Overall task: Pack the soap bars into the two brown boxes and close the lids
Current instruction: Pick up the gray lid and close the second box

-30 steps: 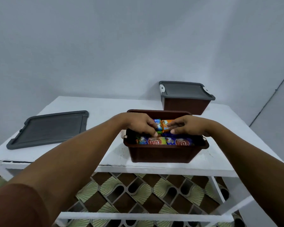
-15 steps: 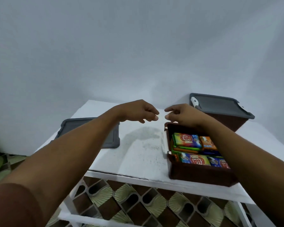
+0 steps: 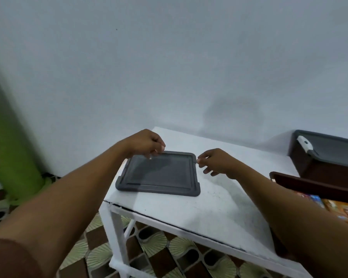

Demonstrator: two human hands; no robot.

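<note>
The left hand point(image 3: 147, 144) curls its fingers over the far edge of the grey lid point(image 3: 159, 174). The right hand point(image 3: 216, 162) has thumb and forefinger at the lid's 1 o'clock corner. Whether either hand grips it cannot be told. Flat and raised-rimmed, the lid lies on the white table point(image 3: 209, 207), with the open brown box point(image 3: 309, 187) at its 3 o'clock.

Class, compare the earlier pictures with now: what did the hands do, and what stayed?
Both hands left the soap bars in the open brown box and moved left to the grey lid: left hand at its far edge, right hand at its right corner; grip unclear. The lid still lies flat; the far box stays lidded.
</note>
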